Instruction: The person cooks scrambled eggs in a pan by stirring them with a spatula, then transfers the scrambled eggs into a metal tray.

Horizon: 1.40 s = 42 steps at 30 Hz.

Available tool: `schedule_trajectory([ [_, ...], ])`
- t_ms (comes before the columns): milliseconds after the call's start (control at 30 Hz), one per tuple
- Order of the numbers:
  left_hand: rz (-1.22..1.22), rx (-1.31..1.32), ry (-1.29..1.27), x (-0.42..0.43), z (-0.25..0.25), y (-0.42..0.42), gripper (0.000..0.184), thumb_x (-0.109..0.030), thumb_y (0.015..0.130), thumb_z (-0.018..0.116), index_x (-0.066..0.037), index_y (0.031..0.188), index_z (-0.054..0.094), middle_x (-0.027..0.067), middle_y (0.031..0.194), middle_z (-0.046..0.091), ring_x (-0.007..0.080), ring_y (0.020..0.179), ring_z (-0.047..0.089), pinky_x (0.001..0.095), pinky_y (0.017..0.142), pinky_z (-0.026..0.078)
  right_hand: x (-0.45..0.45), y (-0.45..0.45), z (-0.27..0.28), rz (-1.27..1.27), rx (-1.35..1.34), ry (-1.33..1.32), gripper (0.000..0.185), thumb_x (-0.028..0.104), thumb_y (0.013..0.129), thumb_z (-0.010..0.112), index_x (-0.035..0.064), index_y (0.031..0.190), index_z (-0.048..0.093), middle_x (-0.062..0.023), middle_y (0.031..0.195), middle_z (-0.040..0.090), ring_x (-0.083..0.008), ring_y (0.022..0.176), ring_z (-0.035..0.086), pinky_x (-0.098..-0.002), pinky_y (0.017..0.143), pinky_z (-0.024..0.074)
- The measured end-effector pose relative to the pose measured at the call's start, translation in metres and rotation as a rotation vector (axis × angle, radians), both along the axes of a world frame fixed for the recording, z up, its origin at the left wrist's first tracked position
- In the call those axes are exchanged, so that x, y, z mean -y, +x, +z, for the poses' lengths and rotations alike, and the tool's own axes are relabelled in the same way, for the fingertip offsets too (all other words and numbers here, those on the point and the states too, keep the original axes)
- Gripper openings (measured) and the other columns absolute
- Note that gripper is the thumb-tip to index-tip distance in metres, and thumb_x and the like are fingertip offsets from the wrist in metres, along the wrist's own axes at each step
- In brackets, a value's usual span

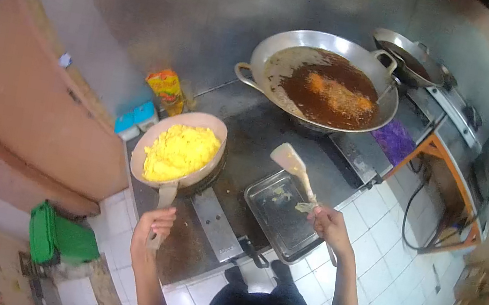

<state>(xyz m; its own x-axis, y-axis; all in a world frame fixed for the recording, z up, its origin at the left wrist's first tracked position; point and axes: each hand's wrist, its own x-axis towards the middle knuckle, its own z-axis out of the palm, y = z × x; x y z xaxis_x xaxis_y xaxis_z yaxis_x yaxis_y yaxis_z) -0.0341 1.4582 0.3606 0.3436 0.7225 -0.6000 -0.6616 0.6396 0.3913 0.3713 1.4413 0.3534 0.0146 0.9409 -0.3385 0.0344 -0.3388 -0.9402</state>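
My left hand (pixel 155 225) is closed around the handle of a pale frying pan (pixel 221 128) on the left burner. Yellow scrambled egg (pixel 182 152) is heaped in the pan. My right hand (pixel 331 228) grips a spatula (pixel 290 158) with a pale flat blade, raised above a metal tray (pixel 254 201). Bits of food lie on the tray's bottom. Some residue clings to the spatula near my fingers. The spatula blade is apart from the pan.
A large two-handled wok (pixel 277 35) of dark oil with orange food frying stands behind. Another wok (pixel 393 37) is at the back right. A yellow-red packet (pixel 166 89) and blue-lidded containers (pixel 136 116) stand behind the pan. A green bin (pixel 65 237) is lower left.
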Motion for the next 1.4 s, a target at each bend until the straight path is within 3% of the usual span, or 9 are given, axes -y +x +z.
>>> schedule_trajectory([
  [100, 0.008, 0.118, -0.063, 0.004, 0.021, -0.009, 0.012, 0.0, 0.083, 0.047, -0.009, 0.078, 0.04, -0.0069, 0.054, 0.033, -0.0018, 0.037, 0.026, 0.0128, 0.029, 0.02, 0.013, -0.005, -0.015, -0.043, 0.003, -0.018, 0.036, 0.036, 0.089, 0.048, 0.0035, 0.078, 0.057, 0.0039, 0.056, 0.037, -0.0055, 0.051, 0.033, -0.0211, 0.045, 0.0276],
  [367, -0.2, -0.646, -0.166, 0.074, 0.156, 0.021, 0.019, 0.006, 0.072, 0.052, -0.004, 0.087, 0.046, -0.0044, 0.058, 0.038, -0.0011, 0.036, 0.025, 0.0139, 0.03, 0.017, 0.044, 0.043, -0.057, -0.098, -0.139, 0.0, 0.033, 0.031, 0.089, 0.049, 0.0022, 0.076, 0.057, 0.0054, 0.054, 0.036, -0.0049, 0.048, 0.031, -0.0201, 0.043, 0.0245],
  [500, -0.397, -0.722, -0.272, 0.089, 0.203, 0.054, 0.021, 0.004, 0.071, 0.054, -0.004, 0.087, 0.044, -0.0049, 0.054, 0.036, -0.0008, 0.035, 0.025, 0.0148, 0.03, 0.015, 0.045, 0.072, -0.052, -0.095, -0.117, 0.01, 0.031, 0.028, 0.089, 0.047, 0.0023, 0.075, 0.055, 0.007, 0.051, 0.032, -0.0044, 0.045, 0.026, -0.0217, 0.041, 0.0195],
  [700, -0.575, -0.394, -0.467, 0.085, 0.178, 0.083, 0.013, 0.004, 0.081, 0.045, -0.006, 0.084, 0.038, -0.0045, 0.052, 0.034, -0.0003, 0.033, 0.026, 0.0141, 0.029, 0.018, 0.059, 0.101, -0.047, -0.099, -0.079, -0.062, 0.027, 0.026, 0.088, 0.046, 0.0037, 0.077, 0.056, 0.007, 0.053, 0.031, -0.0041, 0.048, 0.025, -0.0213, 0.043, 0.0193],
  [1000, -0.805, -0.475, -0.542, 0.059, 0.154, 0.144, 0.016, -0.003, 0.08, 0.056, -0.005, 0.088, 0.042, -0.0066, 0.056, 0.034, -0.0014, 0.037, 0.026, 0.0137, 0.032, 0.019, 0.062, 0.14, -0.066, 0.018, -0.095, -0.155, 0.014, 0.015, 0.082, 0.046, 0.0044, 0.085, 0.054, 0.006, 0.06, 0.035, -0.0039, 0.054, 0.032, -0.02, 0.047, 0.0272],
  [1067, -0.82, -0.449, -0.512, 0.059, 0.146, 0.144, 0.015, -0.004, 0.08, 0.056, -0.005, 0.088, 0.043, -0.0067, 0.056, 0.034, -0.001, 0.038, 0.026, 0.0136, 0.033, 0.018, 0.046, 0.128, -0.095, 0.141, 0.324, -0.016, 0.012, 0.007, 0.077, 0.048, -0.0003, 0.08, 0.058, -0.0021, 0.06, 0.048, -0.009, 0.054, 0.043, -0.0252, 0.047, 0.0359],
  [1133, -0.817, -0.458, -0.507, 0.057, 0.142, 0.145, 0.015, -0.005, 0.08, 0.056, -0.006, 0.087, 0.043, -0.0068, 0.056, 0.034, -0.0008, 0.038, 0.026, 0.0137, 0.033, 0.019, 0.023, 0.103, -0.131, 0.188, 0.635, 0.24, 0.017, 0.012, 0.077, 0.05, -0.0026, 0.078, 0.059, -0.0214, 0.064, 0.057, -0.0335, 0.06, 0.058, -0.0398, 0.055, 0.0441],
  [1200, -0.8, -0.464, -0.504, 0.06, 0.141, 0.144, 0.016, -0.005, 0.08, 0.056, -0.006, 0.087, 0.043, -0.0069, 0.056, 0.034, -0.0006, 0.038, 0.026, 0.0138, 0.033, 0.019, -0.007, 0.075, -0.144, 0.185, 0.632, 0.26, 0.019, 0.014, 0.077, 0.05, -0.0041, 0.076, 0.057, -0.0261, 0.07, 0.057, -0.0419, 0.069, 0.057, -0.046, 0.063, 0.0449],
  [1400, -0.767, -0.538, -0.493, 0.051, 0.147, 0.143, 0.014, -0.003, 0.08, 0.055, -0.008, 0.081, 0.042, -0.0065, 0.056, 0.034, -0.0007, 0.038, 0.027, 0.0141, 0.033, 0.019, -0.066, 0.034, -0.136, 0.141, 0.867, 0.224, 0.021, 0.007, 0.068, 0.057, -0.0063, 0.084, 0.055, -0.0262, 0.072, 0.059, -0.0388, 0.071, 0.06, -0.0436, 0.063, 0.0504],
])
